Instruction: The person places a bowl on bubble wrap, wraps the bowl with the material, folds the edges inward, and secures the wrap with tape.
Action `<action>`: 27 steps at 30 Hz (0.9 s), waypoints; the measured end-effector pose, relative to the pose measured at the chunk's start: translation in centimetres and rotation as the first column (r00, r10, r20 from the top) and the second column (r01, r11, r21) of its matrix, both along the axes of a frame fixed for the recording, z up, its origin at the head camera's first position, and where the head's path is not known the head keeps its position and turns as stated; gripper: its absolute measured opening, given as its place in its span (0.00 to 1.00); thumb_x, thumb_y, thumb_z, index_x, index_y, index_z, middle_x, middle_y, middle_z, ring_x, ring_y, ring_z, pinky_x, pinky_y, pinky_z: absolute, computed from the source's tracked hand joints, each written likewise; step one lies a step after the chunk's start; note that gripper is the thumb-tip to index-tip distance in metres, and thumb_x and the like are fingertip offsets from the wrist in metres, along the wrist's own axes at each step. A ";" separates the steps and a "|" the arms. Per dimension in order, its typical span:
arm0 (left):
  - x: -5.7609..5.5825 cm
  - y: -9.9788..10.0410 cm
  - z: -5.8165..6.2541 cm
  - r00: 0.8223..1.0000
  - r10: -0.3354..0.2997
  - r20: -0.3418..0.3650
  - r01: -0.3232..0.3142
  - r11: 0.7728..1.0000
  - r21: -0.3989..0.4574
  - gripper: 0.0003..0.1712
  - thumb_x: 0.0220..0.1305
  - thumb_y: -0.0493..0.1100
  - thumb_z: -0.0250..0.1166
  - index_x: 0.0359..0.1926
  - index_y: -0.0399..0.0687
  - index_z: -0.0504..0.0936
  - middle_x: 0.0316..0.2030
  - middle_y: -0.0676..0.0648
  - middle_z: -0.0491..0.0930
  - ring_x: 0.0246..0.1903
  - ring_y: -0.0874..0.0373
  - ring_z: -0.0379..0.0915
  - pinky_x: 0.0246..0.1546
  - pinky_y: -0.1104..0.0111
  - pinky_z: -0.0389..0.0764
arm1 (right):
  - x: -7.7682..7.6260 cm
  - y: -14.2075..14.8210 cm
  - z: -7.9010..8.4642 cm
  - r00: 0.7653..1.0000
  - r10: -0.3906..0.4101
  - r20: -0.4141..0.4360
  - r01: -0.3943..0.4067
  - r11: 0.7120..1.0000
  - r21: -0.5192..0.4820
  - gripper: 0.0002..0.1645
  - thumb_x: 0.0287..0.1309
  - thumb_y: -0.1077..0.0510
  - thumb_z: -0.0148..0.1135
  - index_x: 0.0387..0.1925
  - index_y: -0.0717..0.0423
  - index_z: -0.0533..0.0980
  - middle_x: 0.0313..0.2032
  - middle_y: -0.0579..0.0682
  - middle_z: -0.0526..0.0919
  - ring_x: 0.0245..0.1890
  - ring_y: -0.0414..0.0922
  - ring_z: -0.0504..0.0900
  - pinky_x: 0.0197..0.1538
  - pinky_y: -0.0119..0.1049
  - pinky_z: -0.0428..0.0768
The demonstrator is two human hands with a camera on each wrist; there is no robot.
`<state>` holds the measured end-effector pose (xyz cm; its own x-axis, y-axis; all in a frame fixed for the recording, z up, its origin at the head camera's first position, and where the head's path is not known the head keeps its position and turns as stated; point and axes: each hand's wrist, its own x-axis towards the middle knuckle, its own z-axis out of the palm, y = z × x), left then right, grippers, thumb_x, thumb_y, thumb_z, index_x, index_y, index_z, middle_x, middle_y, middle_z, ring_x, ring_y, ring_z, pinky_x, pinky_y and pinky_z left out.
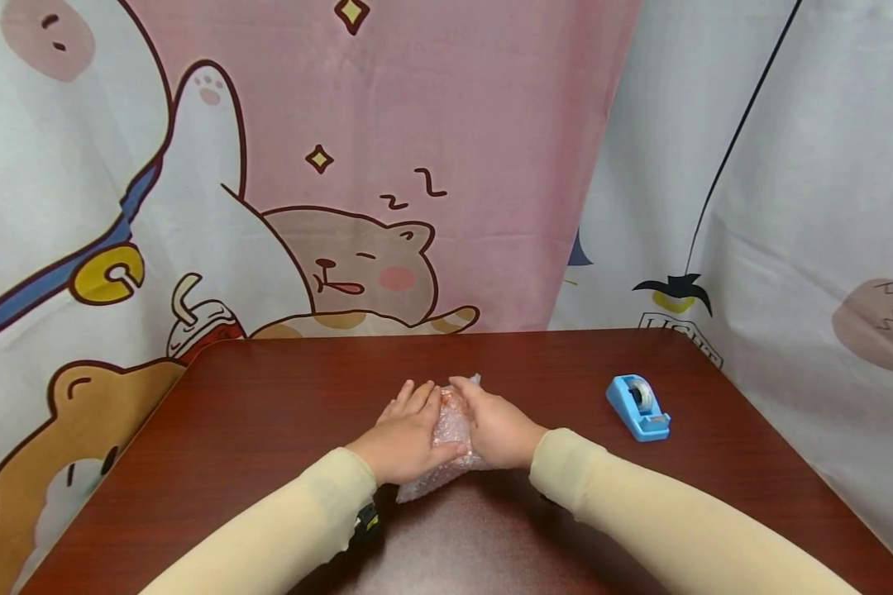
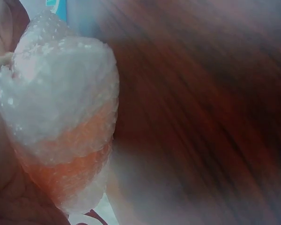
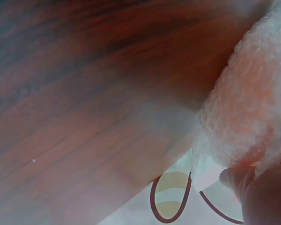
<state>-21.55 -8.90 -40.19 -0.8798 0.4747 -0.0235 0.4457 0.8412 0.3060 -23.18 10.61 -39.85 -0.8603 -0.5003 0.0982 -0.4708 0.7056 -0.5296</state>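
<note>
A bundle of clear bubble wrap point(image 1: 452, 423) with something orange inside lies between my two hands over the middle of the table. On its left side rests my left hand point(image 1: 405, 440), fingers straight and thumb across the wrap. My right hand point(image 1: 504, 430) holds the right side, its fingers bent around it. In the left wrist view the bundle point(image 2: 61, 93) sits against the palm, and the orange shows through its lower half. The right wrist view has a fingertip point(image 3: 234, 177) touching the wrap's end. What the wrapped thing is cannot be made out.
A light blue tape dispenser point(image 1: 638, 409) with a roll of tape stands to the right on the dark red-brown wooden table point(image 1: 268, 397). Behind the table hangs a curtain point(image 1: 506, 165) printed with cartoon animals. A small dark object point(image 1: 367, 522) shows under the left sleeve.
</note>
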 end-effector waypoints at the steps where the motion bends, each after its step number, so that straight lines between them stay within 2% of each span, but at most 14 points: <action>1: 0.0 0.0 0.0 1.000 0.003 0.000 -0.003 1.000 -0.001 0.58 0.72 0.74 0.55 0.83 0.36 0.53 0.83 0.35 0.51 0.83 0.32 0.40 0.79 0.38 0.55 | 0.0 0.0 0.0 1.000 0.002 0.000 -0.002 1.000 -0.003 0.37 0.67 0.72 0.48 0.77 0.64 0.59 0.65 0.70 0.79 0.65 0.60 0.81 0.71 0.56 0.76; 7: -0.1 0.3 -0.2 1.000 0.018 -0.015 -0.018 1.000 -0.007 0.60 0.69 0.77 0.56 0.82 0.37 0.54 0.82 0.36 0.53 0.82 0.32 0.42 0.79 0.39 0.55 | -0.1 0.2 0.0 1.000 -0.022 0.018 0.023 0.999 -0.042 0.35 0.68 0.72 0.48 0.76 0.63 0.62 0.67 0.67 0.78 0.69 0.59 0.78 0.74 0.56 0.73; 15: -0.3 0.4 -0.3 0.999 -0.003 -0.046 0.002 1.000 -0.030 0.62 0.68 0.77 0.56 0.82 0.34 0.54 0.81 0.36 0.55 0.82 0.34 0.44 0.83 0.47 0.50 | 0.0 0.3 0.3 0.997 -0.035 0.074 0.042 0.994 -0.101 0.34 0.69 0.71 0.46 0.76 0.63 0.63 0.69 0.65 0.76 0.71 0.59 0.75 0.76 0.57 0.69; 22: -0.2 0.5 -0.2 0.999 -0.001 -0.040 0.000 1.000 -0.024 0.62 0.67 0.76 0.57 0.82 0.35 0.54 0.81 0.37 0.56 0.82 0.33 0.44 0.83 0.47 0.50 | 0.1 0.7 0.4 0.999 -0.009 0.051 0.016 0.992 -0.125 0.33 0.70 0.69 0.45 0.76 0.65 0.62 0.70 0.66 0.75 0.73 0.59 0.73 0.77 0.58 0.67; 27: -0.2 0.6 -0.2 0.999 0.002 -0.039 -0.003 1.000 -0.022 0.62 0.67 0.76 0.58 0.82 0.34 0.54 0.81 0.37 0.56 0.82 0.33 0.45 0.83 0.47 0.50 | 0.2 1.3 0.4 0.999 -0.005 0.038 0.010 0.991 -0.130 0.31 0.75 0.64 0.45 0.76 0.66 0.63 0.74 0.66 0.71 0.76 0.61 0.68 0.79 0.59 0.63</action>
<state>-21.74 -8.31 -40.43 -0.8813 0.4725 0.0006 0.4552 0.8486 0.2695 -22.94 11.89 -39.45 -0.8683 -0.4786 0.1302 -0.4439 0.6328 -0.6345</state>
